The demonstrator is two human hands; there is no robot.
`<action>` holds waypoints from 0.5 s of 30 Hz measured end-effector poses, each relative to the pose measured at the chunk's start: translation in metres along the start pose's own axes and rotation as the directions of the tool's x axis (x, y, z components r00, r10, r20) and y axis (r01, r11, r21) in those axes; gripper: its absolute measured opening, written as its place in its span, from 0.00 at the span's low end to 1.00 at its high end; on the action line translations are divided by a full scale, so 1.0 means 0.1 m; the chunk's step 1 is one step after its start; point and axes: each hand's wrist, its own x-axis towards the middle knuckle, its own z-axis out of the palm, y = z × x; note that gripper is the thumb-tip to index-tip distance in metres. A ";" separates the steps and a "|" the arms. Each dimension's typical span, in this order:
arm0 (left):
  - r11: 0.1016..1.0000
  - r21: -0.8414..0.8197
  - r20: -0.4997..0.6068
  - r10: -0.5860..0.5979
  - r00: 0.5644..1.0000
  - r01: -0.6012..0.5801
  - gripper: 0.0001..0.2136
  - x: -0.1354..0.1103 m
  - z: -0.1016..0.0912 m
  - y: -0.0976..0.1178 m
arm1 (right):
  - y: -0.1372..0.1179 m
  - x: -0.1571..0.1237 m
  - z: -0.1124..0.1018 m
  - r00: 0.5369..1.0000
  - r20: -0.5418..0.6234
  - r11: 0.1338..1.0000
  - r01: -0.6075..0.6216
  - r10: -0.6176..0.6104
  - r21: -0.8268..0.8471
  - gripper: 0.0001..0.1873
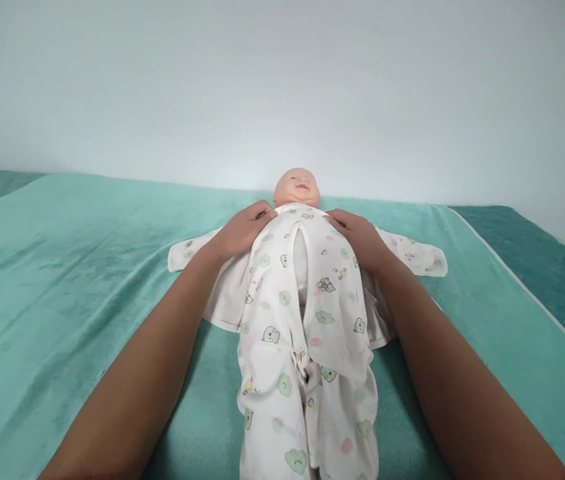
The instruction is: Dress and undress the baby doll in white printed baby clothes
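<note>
A baby doll (296, 188) lies on its back with its head at the wall end. White open-crotch baby pants (283, 297) with green and pink cartoon prints cover its front up to the neck, and a long slit runs down their middle. Under them a matching baby shirt (420, 259) shows, its sleeves stretched out to both sides. My left hand (246, 230) is closed on the pants' upper edge at one side of the doll's neck. On the opposite side my right hand (355, 233) grips the same edge, its fingertips partly hidden.
A green plush blanket (77, 280) lies under the doll, with soft creases on the left. Darker green cloth (527, 260) shows beyond its pale edge on the right. A plain pale wall (282, 87) rises right behind the doll's head.
</note>
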 end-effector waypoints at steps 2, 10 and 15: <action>1.000 0.012 -0.101 0.002 0.995 -0.001 0.13 0.03 0.05 0.00 | -0.01 0.01 0.01 0.997 -0.048 0.997 -0.058 0.055 -0.057 0.21; 0.999 -0.040 -0.263 -0.014 0.965 0.004 0.05 0.09 0.17 -0.05 | 0.04 0.07 0.12 0.963 -0.197 0.979 -0.196 0.181 -0.060 0.14; 0.991 -0.009 -0.146 0.128 0.981 -0.131 0.12 -0.03 0.14 -0.05 | 0.01 -0.08 0.10 0.983 -0.160 0.994 0.097 -0.089 0.045 0.15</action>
